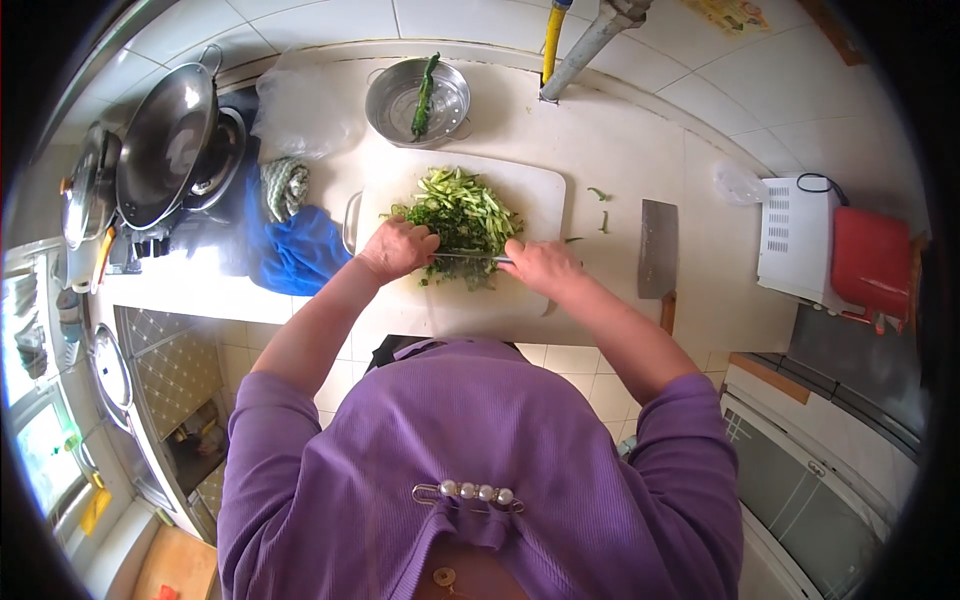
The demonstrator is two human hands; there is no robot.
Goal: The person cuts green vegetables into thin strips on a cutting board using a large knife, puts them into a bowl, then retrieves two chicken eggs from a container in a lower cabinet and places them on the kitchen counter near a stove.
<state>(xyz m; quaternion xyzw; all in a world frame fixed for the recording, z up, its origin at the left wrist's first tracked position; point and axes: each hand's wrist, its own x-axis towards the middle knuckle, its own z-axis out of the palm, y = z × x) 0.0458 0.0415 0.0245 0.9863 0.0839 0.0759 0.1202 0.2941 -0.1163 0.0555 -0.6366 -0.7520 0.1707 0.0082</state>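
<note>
A knife lies level across a heap of chopped green peppers on a white cutting board. My right hand is closed round its handle. At the other end of the blade, my left hand pinches the tip with curled fingers. Paler, longer strips form the far side of the heap, and finer dark green bits lie under and in front of the blade. Beyond the board, one long green pepper rests in a metal steamer pot with holes.
Right of the board lies a cleaver with a wooden handle, near small green scraps. A blue cloth, a clear plastic bag and a wok are at left. A white appliance stands far right.
</note>
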